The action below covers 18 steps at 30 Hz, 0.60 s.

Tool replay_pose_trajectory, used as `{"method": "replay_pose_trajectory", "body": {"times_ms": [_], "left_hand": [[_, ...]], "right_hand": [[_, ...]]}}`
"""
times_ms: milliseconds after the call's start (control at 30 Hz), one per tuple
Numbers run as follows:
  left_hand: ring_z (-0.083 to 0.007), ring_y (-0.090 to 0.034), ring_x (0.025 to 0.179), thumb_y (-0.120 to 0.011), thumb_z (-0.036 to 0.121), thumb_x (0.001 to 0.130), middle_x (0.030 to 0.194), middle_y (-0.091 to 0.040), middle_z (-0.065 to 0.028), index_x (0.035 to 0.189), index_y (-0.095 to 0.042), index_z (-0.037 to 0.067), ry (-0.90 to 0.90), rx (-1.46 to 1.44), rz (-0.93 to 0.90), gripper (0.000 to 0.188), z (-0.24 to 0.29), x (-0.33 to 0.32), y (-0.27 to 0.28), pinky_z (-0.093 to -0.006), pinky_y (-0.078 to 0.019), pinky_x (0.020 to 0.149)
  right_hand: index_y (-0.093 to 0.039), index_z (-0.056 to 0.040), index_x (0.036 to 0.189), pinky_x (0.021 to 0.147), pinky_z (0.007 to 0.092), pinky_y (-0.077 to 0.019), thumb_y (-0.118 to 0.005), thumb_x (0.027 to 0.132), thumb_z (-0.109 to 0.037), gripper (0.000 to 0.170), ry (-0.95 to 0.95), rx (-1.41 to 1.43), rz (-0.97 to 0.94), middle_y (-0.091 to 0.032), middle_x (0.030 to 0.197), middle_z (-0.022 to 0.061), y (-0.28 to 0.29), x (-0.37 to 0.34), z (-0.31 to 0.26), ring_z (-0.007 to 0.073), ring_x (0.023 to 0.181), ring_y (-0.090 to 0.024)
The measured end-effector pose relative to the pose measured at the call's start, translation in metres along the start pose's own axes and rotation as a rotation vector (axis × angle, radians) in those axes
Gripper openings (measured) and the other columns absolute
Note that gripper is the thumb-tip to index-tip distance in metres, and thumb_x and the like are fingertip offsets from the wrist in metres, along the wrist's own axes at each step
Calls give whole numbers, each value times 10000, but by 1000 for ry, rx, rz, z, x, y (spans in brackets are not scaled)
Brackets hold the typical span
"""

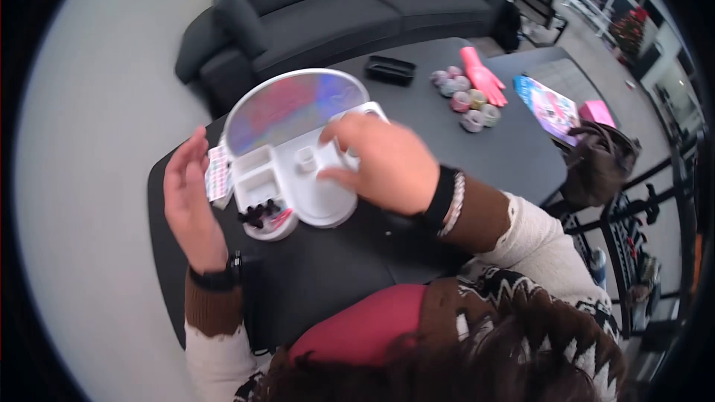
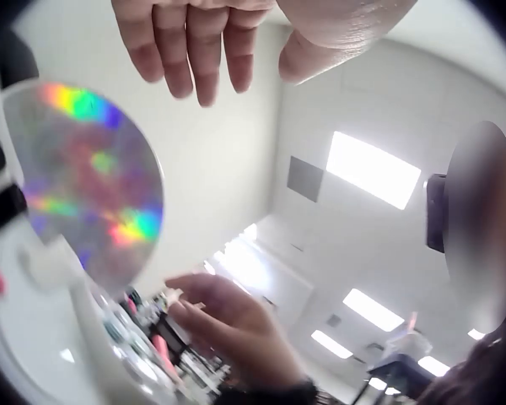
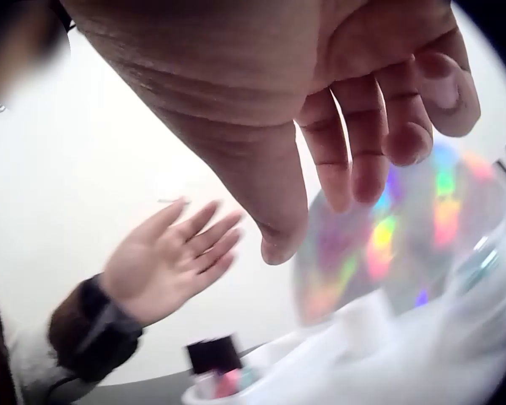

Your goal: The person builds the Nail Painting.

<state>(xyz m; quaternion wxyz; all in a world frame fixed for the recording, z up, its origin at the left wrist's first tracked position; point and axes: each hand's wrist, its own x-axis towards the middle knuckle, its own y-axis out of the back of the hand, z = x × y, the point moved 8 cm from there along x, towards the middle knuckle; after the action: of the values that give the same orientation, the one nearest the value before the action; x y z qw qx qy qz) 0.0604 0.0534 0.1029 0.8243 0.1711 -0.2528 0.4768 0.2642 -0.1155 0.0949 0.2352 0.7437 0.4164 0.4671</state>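
Note:
A white compartment case (image 1: 320,214) lies on the dark table, its rounded, rainbow-sheened panel (image 1: 298,113) standing at the back. Over the case's right side hovers my right hand (image 1: 395,167), thumb and fingers apart with nothing between them. Below its fingertips stands a small white square piece (image 1: 306,159). My left hand (image 1: 190,208) is raised by the case's left edge, empty, its fingers loosely straight. Black-capped small bottles (image 1: 261,214) and a pink item (image 1: 281,218) fill the front left compartment. A sheet with rows of coloured dots (image 1: 218,173) lies beside the case, partly behind the left hand.
Behind the case lies a black tray (image 1: 390,70). Several small glittery jars (image 1: 460,102) cluster near a pink model hand (image 1: 482,77). Farther right are a printed box (image 1: 550,108), a pink box (image 1: 597,112) and a dark bag (image 1: 605,160). A grey sofa (image 1: 328,22) stands beyond the table.

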Motion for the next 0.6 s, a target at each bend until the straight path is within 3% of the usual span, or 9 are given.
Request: {"method": "replay_pose_trajectory", "body": {"times_ms": [33, 133, 167, 233, 333, 433, 567, 600], "left_hand": [[-237, -666, 1302, -512, 207, 1181, 1401, -705, -159, 1374, -634, -44, 16, -94, -54, 339, 12, -10, -15, -393, -485, 1168], [-166, -712, 1127, -606, 209, 1137, 1203, -778, -91, 1246, -723, -16, 392, -156, -569, 276, 11, -56, -78, -337, -537, 1052], [-134, -706, 1115, -640, 221, 1130, 1207, -775, -69, 1294, -722, -1, 532, -147, -743, 288, 6, -77, -101, -317, -544, 1031], [-119, -716, 1100, -679, 260, 1120, 1211, -773, -65, 1350, -713, -9, 714, -82, -897, 355, -20, -109, -127, -277, -542, 1010], [-136, -727, 1120, -690, 272, 1111, 1225, -773, -80, 1360, -708, -13, 637, 4, -942, 379, -34, -113, -150, -291, -548, 1021], [-132, -673, 1246, -662, 251, 1127, 1293, -739, -60, 1410, -686, 20, 664, 18, -954, 366, -42, -113, -169, -298, -521, 1070], [-153, -662, 1276, -672, 238, 1122, 1341, -721, -80, 1426, -671, 9, 586, -32, -928, 380, -54, -108, -193, -327, -503, 1118], [-154, -655, 1286, -664, 251, 1127, 1352, -717, -87, 1419, -675, 5, 563, -54, -888, 382, -60, -105, -198, -330, -500, 1124]], "right_hand": [[-702, -68, 1158, 936, 473, -567, -860, 892, -232, 350, -71, -47, 58, -712, 1139, 148, 27, -4, 23, 362, 1108, -696], [-755, -62, 1102, 918, 462, -563, -854, 889, -191, 268, -201, -327, 246, -729, 1070, 161, 89, -36, 111, 372, 1052, -708], [-779, -54, 1078, 905, 451, -563, -855, 890, -178, 238, -278, -428, 265, -733, 1046, 167, 112, -52, 133, 372, 1023, -711], [-802, -65, 1039, 949, 452, -563, -845, 873, -131, 183, -505, -490, 194, -739, 1067, 183, 134, -82, 189, 384, 1064, -712], [-816, -79, 1040, 971, 459, -563, -839, 872, -141, 180, -628, -651, 103, -740, 1072, 189, 148, -111, 234, 390, 1078, -712], [-833, -135, 1069, 980, 475, -576, -805, 887, -109, 186, -583, -658, -4, -752, 1135, 165, 143, -131, 260, 401, 1087, -723], [-822, -118, 1018, 954, 475, -580, -776, 911, -139, 118, -734, -597, 30, -744, 1090, 159, 143, -138, 263, 376, 1083, -726], [-811, -108, 995, 930, 476, -579, -776, 913, -153, 100, -674, -597, 80, -744, 1067, 159, 147, -134, 246, 368, 1068, -728]]}}
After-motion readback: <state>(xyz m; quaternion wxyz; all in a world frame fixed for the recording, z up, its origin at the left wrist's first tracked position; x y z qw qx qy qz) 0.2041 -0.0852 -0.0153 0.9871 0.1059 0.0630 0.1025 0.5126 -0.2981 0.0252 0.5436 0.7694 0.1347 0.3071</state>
